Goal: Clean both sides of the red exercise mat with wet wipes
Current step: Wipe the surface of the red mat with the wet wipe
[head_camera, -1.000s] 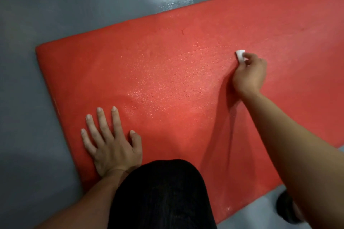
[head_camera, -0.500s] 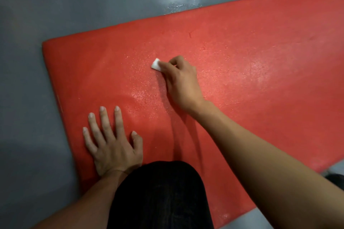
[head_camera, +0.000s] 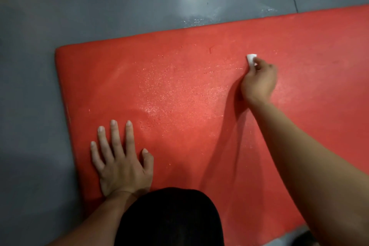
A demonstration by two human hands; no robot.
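Head view shows the red exercise mat [head_camera: 199, 116] lying flat on the grey floor [head_camera: 99, 6], one side up, its middle glistening with wet streaks. The left hand [head_camera: 119, 158] stays spread flat, pressing near the mat's left corner. The right hand [head_camera: 258, 80] has swung back out to the right since half a second ago, fingers curled, pinching the small folded wet wipe [head_camera: 251, 59] against the surface. Another stroke done; I'd say this side is still mid-clean.
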